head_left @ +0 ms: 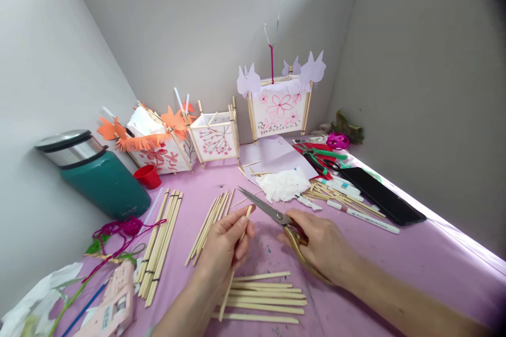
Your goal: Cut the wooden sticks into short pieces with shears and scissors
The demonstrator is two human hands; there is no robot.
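Observation:
A wooden stick [226, 295] is pinched in my left hand [229, 237], its top end just above the fingertips. My right hand [316, 242] is closed on the handles of metal scissors [272, 212]. The scissor blades point up and left, slightly parted, near the top of the stick. Several loose sticks [272, 301] lie below my hands. Another group of sticks [209, 224] is left of my left hand, and longer sticks with black bands [160, 245] lie farther left.
Decorated paper lanterns [215, 142] stand along the back. At the left are a green bottle [105, 181], a red cup [147, 176] and a pink glue gun [114, 297]. Crumpled white tissue [282, 185], green-handled pliers [322, 155] and a black phone [381, 195] lie to the right.

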